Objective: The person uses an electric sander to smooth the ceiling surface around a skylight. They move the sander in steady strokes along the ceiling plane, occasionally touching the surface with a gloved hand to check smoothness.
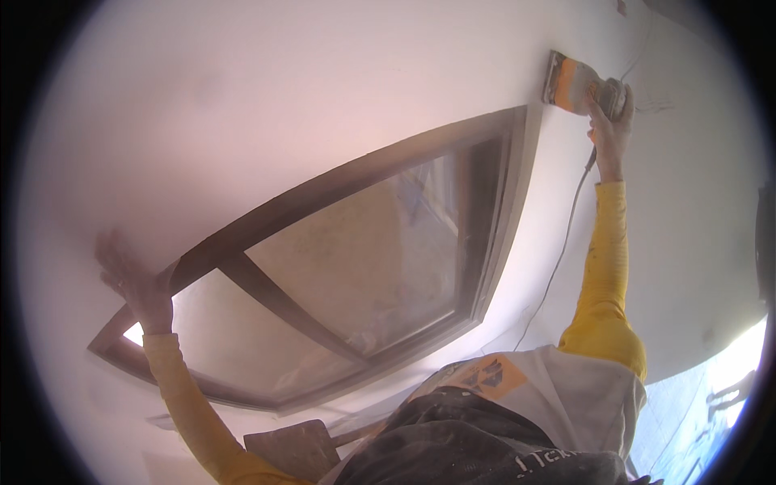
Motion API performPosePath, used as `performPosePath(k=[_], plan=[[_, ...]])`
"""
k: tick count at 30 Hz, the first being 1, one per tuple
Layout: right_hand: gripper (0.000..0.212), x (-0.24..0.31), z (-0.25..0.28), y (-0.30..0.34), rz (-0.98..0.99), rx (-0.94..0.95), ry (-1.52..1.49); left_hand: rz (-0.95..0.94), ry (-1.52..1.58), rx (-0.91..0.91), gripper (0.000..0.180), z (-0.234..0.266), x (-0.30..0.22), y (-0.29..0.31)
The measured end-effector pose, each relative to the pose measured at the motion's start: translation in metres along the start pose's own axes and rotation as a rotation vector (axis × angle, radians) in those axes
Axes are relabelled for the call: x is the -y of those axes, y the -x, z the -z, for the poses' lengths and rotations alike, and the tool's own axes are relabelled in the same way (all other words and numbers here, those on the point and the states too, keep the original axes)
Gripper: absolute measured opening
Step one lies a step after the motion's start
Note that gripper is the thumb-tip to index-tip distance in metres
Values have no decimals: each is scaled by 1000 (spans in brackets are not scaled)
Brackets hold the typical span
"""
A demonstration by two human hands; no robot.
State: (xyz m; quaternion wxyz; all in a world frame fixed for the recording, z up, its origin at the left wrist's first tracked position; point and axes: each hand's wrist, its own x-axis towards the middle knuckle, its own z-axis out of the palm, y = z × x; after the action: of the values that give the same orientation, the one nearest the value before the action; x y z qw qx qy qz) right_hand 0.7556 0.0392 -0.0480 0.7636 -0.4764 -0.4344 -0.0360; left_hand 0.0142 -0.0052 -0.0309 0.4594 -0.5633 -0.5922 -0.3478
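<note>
Between the left hand (133, 275) and the right hand (612, 121), the bare wall (315, 89) leaves open passage above the dark window frame (356, 174), which stands just beside and below the left hand. Up and left of the right hand, the orange-and-grey sander (572, 84) obstructs; below that hand, a cord (556, 267) crosses the gap between sleeve (608, 250) and frame.

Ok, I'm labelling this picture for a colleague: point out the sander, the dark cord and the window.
Sander (582, 86): head view, on its orange-and-grey body.
Dark cord (558, 260): head view, midway along its visible length.
Window (352, 255): head view, on the larger pane.
</note>
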Motion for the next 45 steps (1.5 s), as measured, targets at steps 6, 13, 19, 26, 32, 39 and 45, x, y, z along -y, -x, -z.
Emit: performPosePath(k=[6,13,19,26,32,39,45], plan=[[93,24,-22,41,319,98,57,-76,62,-53,112,4,2,1],[94,99,-77,110,810,215,195,-223,90,-168,111,-6,18,9],[92,151,-120,159,989,300,175,-165,178,-115,125,-18,24,6],[87,202,-180,206,1066,377,129,-324,477,-384,116,16,22,-9],[73,257,-219,251,1179,475,105,-493,782,-450,98,38,-63,-4],[66,308,-271,315,1305,605,-28,-397,1070,-682,85,-27,-38,9],[69,338,-295,354,1234,561,-52,-56,939,-697,87,-45,9,28]])
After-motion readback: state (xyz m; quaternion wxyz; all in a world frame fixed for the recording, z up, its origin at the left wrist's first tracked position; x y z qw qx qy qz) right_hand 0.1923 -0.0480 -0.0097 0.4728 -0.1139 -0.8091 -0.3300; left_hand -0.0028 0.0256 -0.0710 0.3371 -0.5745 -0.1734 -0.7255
